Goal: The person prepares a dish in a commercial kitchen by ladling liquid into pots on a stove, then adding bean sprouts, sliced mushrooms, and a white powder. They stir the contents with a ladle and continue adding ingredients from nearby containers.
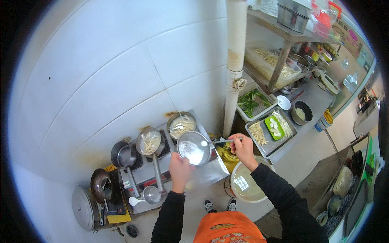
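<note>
Near the stove's right end, my left hand (180, 172) grips the lower left rim of a round metal bowl or pan (194, 148) with white matter or glare inside. My right hand (242, 148) is closed on a thin metal handle (223, 141) that reaches toward this vessel; whether the two are joined I cannot tell. Just behind it, a pan (182, 125) of pale strips in liquid sits on a burner. To the left is a long-handled saucepan (149, 142) with similar strips, and beside that a dark saucepan (123, 154) whose contents I cannot make out.
Below my right forearm stands a large bucket of liquid (247, 182). A vertical pipe (235, 60) rises behind the stove. On the right counter are a metal tray (269, 148), a basket of greens (258, 114) and a dark pot (301, 112). A wok (100, 185) and large lid (82, 209) stand at left.
</note>
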`<move>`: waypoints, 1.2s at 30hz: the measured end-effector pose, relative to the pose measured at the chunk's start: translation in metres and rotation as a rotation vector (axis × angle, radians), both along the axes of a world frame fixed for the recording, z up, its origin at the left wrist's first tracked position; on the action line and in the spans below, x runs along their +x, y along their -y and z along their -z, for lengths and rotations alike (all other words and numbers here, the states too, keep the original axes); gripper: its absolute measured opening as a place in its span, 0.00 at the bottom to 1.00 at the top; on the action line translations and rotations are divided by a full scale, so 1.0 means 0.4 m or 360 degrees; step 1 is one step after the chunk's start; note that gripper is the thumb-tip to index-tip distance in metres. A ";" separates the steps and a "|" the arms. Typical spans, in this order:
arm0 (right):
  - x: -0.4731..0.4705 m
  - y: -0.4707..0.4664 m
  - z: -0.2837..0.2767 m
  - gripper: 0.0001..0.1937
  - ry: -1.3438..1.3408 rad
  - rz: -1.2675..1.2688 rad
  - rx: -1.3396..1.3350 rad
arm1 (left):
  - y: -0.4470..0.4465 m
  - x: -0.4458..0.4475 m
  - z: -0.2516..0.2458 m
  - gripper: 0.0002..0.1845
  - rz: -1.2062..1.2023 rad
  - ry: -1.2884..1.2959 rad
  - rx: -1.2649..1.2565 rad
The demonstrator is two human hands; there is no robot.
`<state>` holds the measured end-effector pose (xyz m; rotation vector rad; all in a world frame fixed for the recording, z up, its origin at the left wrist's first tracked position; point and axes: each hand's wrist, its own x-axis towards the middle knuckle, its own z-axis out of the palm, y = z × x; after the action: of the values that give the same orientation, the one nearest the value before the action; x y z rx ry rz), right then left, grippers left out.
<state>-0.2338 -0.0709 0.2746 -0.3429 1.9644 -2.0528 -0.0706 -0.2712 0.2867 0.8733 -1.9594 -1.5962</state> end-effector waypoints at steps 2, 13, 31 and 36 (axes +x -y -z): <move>-0.030 0.059 -0.025 0.13 -0.0077 0.0009 -0.0023 | 0.047 0.014 0.016 0.07 -0.0090 0.0009 -0.0007; -0.003 0.273 -0.016 0.12 -0.0958 -0.0577 0.0386 | 0.196 0.057 0.034 0.09 -0.0081 0.0071 -0.0226; -0.092 0.353 -0.049 0.13 -0.0186 -0.0369 0.0240 | 0.264 0.071 0.013 0.09 -0.0187 -0.0046 -0.0165; 0.029 0.404 -0.028 0.13 -0.1249 -0.0762 0.0437 | 0.276 0.108 0.005 0.09 -0.0111 0.0056 -0.0315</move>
<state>-0.2221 -0.2324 0.2857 -1.5614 2.2038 -1.4150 -0.0275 -0.3815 0.2848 0.8844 -2.0463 -1.3300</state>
